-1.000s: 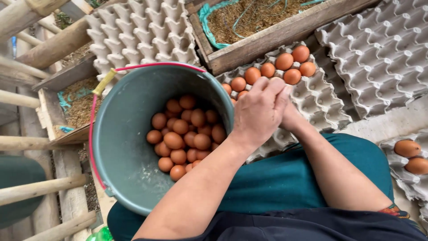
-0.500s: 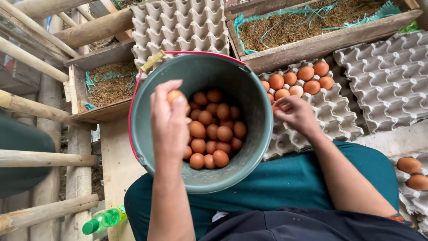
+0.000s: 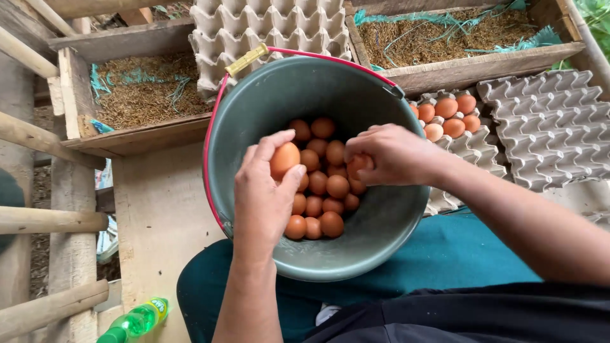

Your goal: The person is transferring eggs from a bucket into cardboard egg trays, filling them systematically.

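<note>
The person's left hand (image 3: pixel 264 190) is curled around a single brown egg (image 3: pixel 284 159), its fingers grasping it above the heap of brown eggs (image 3: pixel 321 190) lying in the bottom of the round grey-green plastic bucket (image 3: pixel 318 165) with a red wire handle, which rests on the person's lap. The right hand (image 3: pixel 391 155) reaches into the bucket from the other side, its fingers clenched over another egg (image 3: pixel 359 164) of which only a sliver shows. Just beyond the bucket's right rim sits a grey moulded-pulp egg tray (image 3: pixel 546 127), its near corner holding a small cluster of brown eggs (image 3: pixel 448 117), with the rest of its cups bare. The work looks to be at the picking-up step, both hands loaded inside the bucket. A next move would call for lifting each egg clear of the rim without knocking it, and setting it upright in a free cup beside those already placed.
</note>
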